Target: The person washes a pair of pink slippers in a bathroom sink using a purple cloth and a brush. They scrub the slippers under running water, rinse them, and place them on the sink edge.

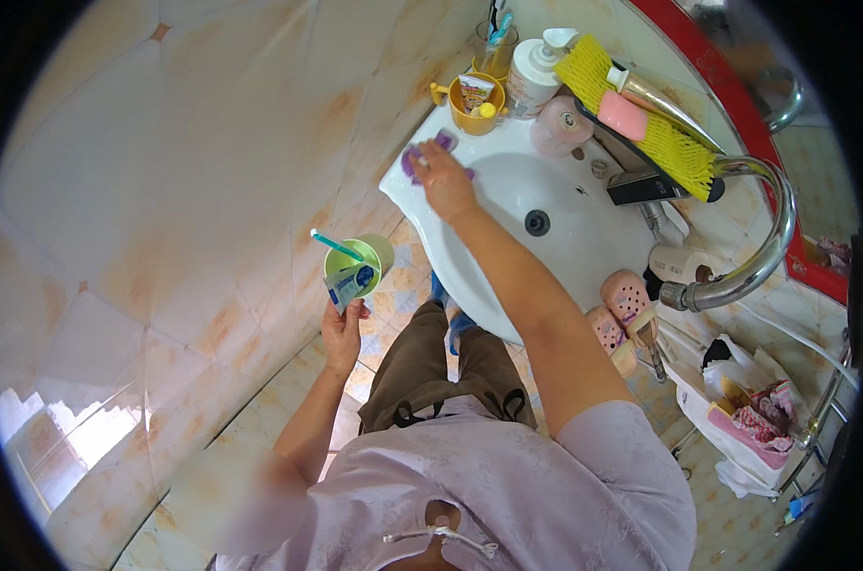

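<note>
Pale lilac cloth of the person's shirt (507, 495) fills the lower edge, soft and a little wrinkled, with brown trousers (431, 366) below it. Both forearms go out from there. Left hand (343, 333) is closed around a round green plastic cup (353, 265), held in the air above the tiled floor, well apart from the basin; in the cup stand a thin teal toothbrush (334, 245) and a flat blue and white tube (350, 284). Right hand (443, 183) lies palm down, fingers a little spread, pressing a soft purple cloth (418, 157) on the far left corner of the sink (507, 205), which is white, smooth, glossy ceramic with a dark round drain (537, 223) in the middle. Just behind this corner stands a yellow plastic mug (473, 103), and beside it a white pump bottle (534, 71). Along the right edge of the sink lies a yellow ribbed tray (664, 138) with a pink soap (623, 115) on it, and a curved shiny metal pipe (764, 247) bends around.
</note>
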Demonstrator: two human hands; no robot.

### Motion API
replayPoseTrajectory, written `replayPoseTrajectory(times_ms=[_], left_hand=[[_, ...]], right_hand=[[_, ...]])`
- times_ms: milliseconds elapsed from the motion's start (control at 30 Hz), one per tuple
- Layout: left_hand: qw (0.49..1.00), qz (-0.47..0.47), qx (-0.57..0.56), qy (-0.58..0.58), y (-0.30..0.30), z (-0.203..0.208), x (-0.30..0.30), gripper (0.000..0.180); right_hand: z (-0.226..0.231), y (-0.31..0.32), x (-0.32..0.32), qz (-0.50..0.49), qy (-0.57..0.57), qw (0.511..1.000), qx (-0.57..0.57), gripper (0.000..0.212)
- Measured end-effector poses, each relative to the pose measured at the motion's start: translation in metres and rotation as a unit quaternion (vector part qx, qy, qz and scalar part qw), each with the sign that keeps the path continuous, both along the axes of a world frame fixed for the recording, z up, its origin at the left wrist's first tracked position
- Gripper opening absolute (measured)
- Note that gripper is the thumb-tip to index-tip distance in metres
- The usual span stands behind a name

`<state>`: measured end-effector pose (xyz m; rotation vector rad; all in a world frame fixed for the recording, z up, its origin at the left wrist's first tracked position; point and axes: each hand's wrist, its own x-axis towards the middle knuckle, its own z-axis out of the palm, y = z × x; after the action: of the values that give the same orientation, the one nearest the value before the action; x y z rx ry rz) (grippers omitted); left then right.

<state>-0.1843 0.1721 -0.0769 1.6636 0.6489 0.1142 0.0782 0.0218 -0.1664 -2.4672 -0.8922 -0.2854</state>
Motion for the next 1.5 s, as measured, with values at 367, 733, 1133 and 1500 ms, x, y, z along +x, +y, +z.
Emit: replayPoseTrajectory(times_ms=[367, 733, 1133, 1500], left_hand=[[0.995, -0.085, 0.038, -0.044, -0.025, -0.009, 0.131, 0.024], [0.995, -0.083, 0.013, -0.061, -0.049, -0.029, 0.184, 0.032], [0.974, -0.2, 0.043, 0.101, -0.018, 0.007, 0.051, 0.032], [0.963, -0.264, 0.025, 0.052, -0.044, 0.021, 0.093, 0.023]], right_hand=[[0.01, -0.143, -0.165, 0.042, 0.289, 0.954, 0.061, 0.043], [-0.062, -0.197, 0.006, -0.491, 0.386, 0.518, 0.585, 0.042], [0.007, -0.1, -0.122, 0.062, 0.326, 0.935, -0.125, 0.034], [-0.061, -0.069, 0.029, -0.58, 0.306, 0.601, 0.456, 0.062]])
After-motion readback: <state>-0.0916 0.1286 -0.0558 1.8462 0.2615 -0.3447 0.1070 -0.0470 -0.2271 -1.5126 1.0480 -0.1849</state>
